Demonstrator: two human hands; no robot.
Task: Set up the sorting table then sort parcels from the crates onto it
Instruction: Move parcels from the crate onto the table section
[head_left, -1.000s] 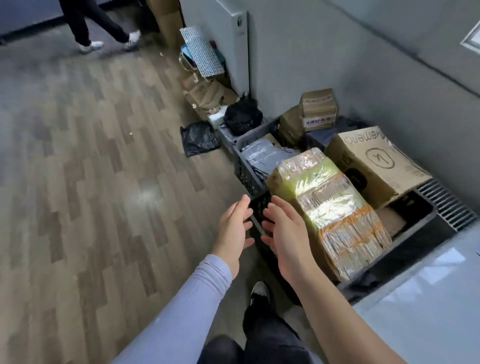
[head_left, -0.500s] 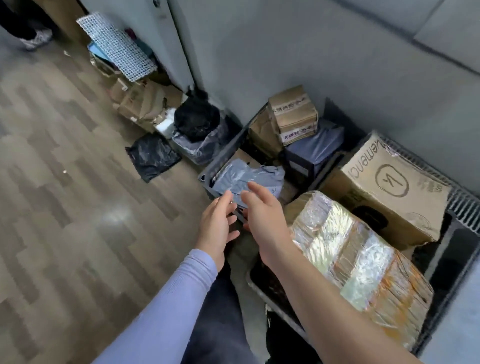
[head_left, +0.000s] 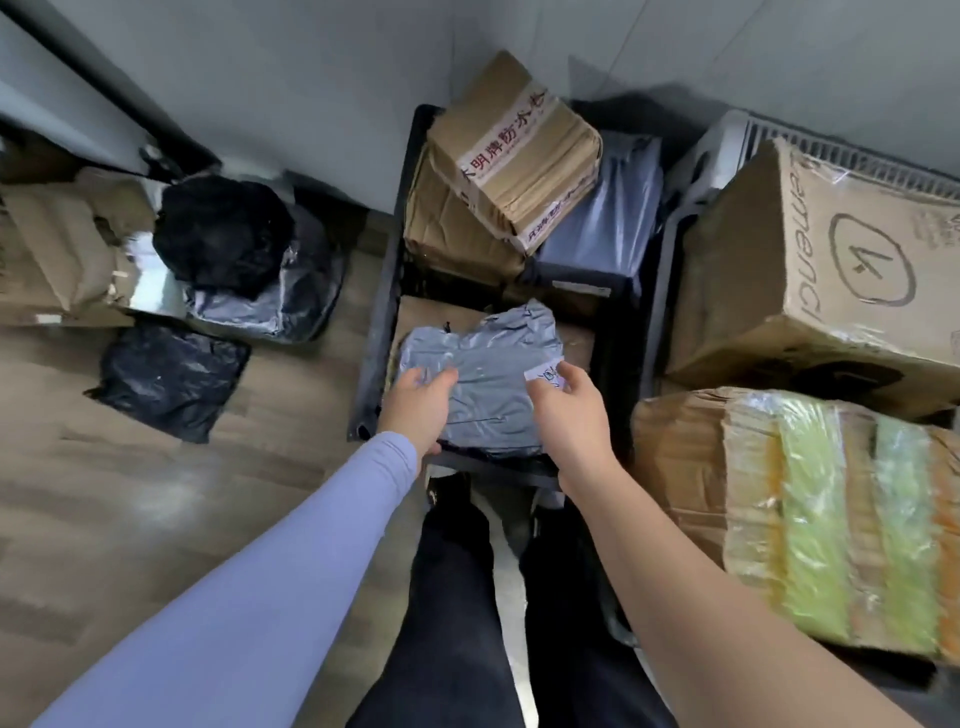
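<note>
A grey plastic mailer parcel (head_left: 491, 374) lies on top of the near end of a black crate (head_left: 371, 332) on the floor. My left hand (head_left: 418, 408) lies on the parcel's left side, fingers fairly straight on its top and thumb under its near edge. My right hand (head_left: 569, 410) touches the right side near a white label (head_left: 543, 375), fingers slightly bent. Further back in the crate are taped cardboard boxes (head_left: 511, 150) and a blue-grey mailer (head_left: 605, 213).
A second crate to the right holds a large cardboard box (head_left: 821, 260) and a film-wrapped yellow-green parcel (head_left: 831, 525). Black bags (head_left: 171, 379) and crumpled cardboard (head_left: 57, 244) lie on the wooden floor at left. A grey wall runs behind. My legs stand below the crate.
I have stepped left from the wrapped parcel to the other crate. Both hands have gone down onto the grey mailer, which they were only reaching toward before.
</note>
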